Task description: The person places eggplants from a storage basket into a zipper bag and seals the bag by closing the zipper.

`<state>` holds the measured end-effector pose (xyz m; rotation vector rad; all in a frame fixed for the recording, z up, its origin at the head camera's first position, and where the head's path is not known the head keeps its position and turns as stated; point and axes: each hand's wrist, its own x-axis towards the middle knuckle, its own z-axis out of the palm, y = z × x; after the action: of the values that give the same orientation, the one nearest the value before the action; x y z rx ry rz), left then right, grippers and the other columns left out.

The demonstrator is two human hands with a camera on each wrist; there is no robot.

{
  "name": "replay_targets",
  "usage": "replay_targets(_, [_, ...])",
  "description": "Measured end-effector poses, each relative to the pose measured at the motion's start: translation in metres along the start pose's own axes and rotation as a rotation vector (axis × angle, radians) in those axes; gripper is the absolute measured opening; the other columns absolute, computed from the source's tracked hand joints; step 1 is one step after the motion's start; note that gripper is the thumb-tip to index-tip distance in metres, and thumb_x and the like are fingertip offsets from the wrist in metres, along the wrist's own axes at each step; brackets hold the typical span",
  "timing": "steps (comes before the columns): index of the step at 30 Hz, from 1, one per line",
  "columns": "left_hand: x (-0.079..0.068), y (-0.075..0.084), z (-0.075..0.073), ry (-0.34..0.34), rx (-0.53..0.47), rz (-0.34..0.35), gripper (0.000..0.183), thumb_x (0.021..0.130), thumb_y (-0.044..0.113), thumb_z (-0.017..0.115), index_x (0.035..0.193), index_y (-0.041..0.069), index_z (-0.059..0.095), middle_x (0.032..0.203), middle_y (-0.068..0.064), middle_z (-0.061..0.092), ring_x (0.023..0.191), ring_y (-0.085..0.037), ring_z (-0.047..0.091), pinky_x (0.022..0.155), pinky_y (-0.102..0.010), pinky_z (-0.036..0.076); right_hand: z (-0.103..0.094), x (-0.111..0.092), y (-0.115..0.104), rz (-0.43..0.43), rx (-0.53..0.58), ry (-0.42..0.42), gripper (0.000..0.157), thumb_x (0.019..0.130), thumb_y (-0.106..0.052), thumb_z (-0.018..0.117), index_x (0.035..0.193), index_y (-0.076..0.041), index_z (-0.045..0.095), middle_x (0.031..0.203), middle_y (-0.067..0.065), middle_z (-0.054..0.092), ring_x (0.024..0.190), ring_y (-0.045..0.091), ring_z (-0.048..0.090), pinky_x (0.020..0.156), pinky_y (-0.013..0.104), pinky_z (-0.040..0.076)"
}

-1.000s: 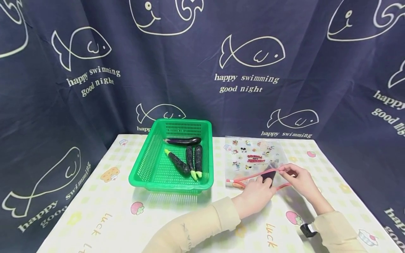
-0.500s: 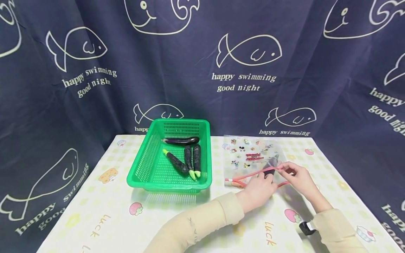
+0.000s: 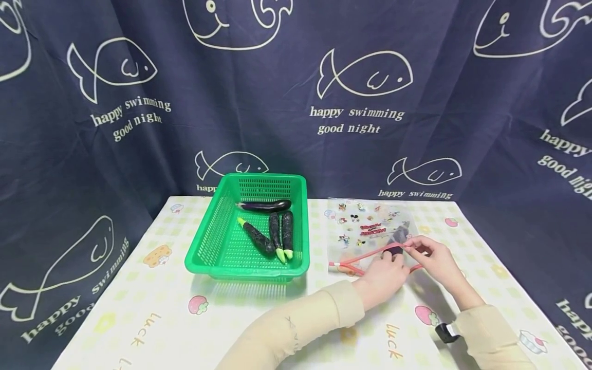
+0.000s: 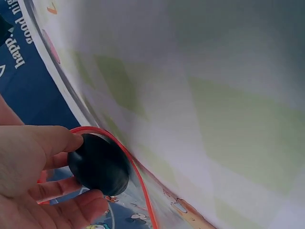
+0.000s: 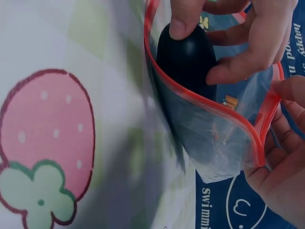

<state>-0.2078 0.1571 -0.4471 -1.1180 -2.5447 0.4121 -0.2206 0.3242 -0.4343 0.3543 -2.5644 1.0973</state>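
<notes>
A clear zip bag [image 3: 344, 241] with red-pink edging and cartoon prints lies on the right part of the table, its mouth spread toward me. A dark eggplant [image 5: 186, 57] is partly inside it, its far end showing through the plastic in the head view. My left hand [image 3: 385, 277] holds the eggplant's near end between thumb and fingers at the mouth, as the left wrist view also shows. My right hand [image 3: 432, 259] pinches the bag's red edge at the right corner, holding the mouth apart.
Left of the bag stands a green plastic basket [image 3: 199, 257]. Inside are a glossy eggplant [image 3: 263, 206] and several rough dark vegetables [image 3: 256, 239] with pale green ends. A patterned cloth [image 3: 152, 288] covers the table; a dark blue curtain [image 3: 277, 103] hangs behind.
My left hand has shifted slightly right, and the eggplant sits deeper in the bag, more of it showing through the plastic. The right hand keeps its grip on the edge.
</notes>
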Motion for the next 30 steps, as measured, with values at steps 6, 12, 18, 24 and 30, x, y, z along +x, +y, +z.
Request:
replay_targets(6, [0.008, 0.003, 0.003, -0.016, 0.013, -0.017, 0.030, 0.094, 0.034, 0.053, 0.124, 0.031, 0.053, 0.120, 0.004, 0.047, 0.094, -0.013, 0.048, 0.073, -0.021, 0.048, 0.001, 0.000, 0.000, 0.007, 0.007, -0.012, 0.012, 0.087, -0.008, 0.066, 0.098, -0.004, 0.067, 0.095, 0.008, 0.067, 0.068, 0.006, 0.060, 0.052, 0.025, 0.051])
replay_targets(12, [0.010, 0.002, 0.002, -0.036, 0.015, -0.033, 0.029, 0.095, 0.034, 0.052, 0.124, 0.031, 0.053, 0.123, 0.004, 0.047, 0.096, -0.012, 0.049, 0.072, -0.021, 0.049, 0.000, 0.000, -0.010, 0.003, 0.022, -0.013, 0.011, 0.087, -0.007, 0.065, 0.097, -0.002, 0.066, 0.089, -0.008, 0.066, 0.067, 0.001, 0.058, 0.053, 0.025, 0.051])
replay_targets(18, [0.012, 0.003, 0.005, -0.039, 0.004, -0.059, 0.026, 0.097, 0.035, 0.049, 0.122, 0.032, 0.052, 0.118, 0.006, 0.046, 0.091, -0.011, 0.049, 0.064, -0.020, 0.047, 0.002, 0.001, -0.007, 0.008, 0.014, -0.009, 0.012, 0.088, -0.009, 0.065, 0.098, -0.003, 0.066, 0.085, -0.004, 0.067, 0.068, -0.001, 0.058, 0.055, 0.023, 0.050])
replay_targets(24, [0.008, 0.003, -0.002, -0.083, 0.018, -0.067, 0.029, 0.099, 0.035, 0.044, 0.127, 0.032, 0.050, 0.123, 0.004, 0.047, 0.099, -0.013, 0.049, 0.072, -0.023, 0.047, 0.003, 0.001, 0.001, 0.008, 0.011, 0.004, 0.013, 0.089, -0.015, 0.065, 0.099, -0.007, 0.067, 0.083, -0.007, 0.067, 0.068, 0.001, 0.059, 0.056, 0.020, 0.048])
replay_targets(30, [0.002, 0.001, -0.013, -0.125, -0.007, -0.062, 0.030, 0.098, 0.035, 0.045, 0.128, 0.032, 0.052, 0.130, 0.003, 0.049, 0.107, -0.017, 0.051, 0.081, -0.028, 0.048, 0.003, 0.002, 0.001, 0.005, -0.007, 0.018, 0.010, 0.087, -0.012, 0.066, 0.097, -0.009, 0.067, 0.083, -0.004, 0.067, 0.067, 0.001, 0.059, 0.057, 0.018, 0.047])
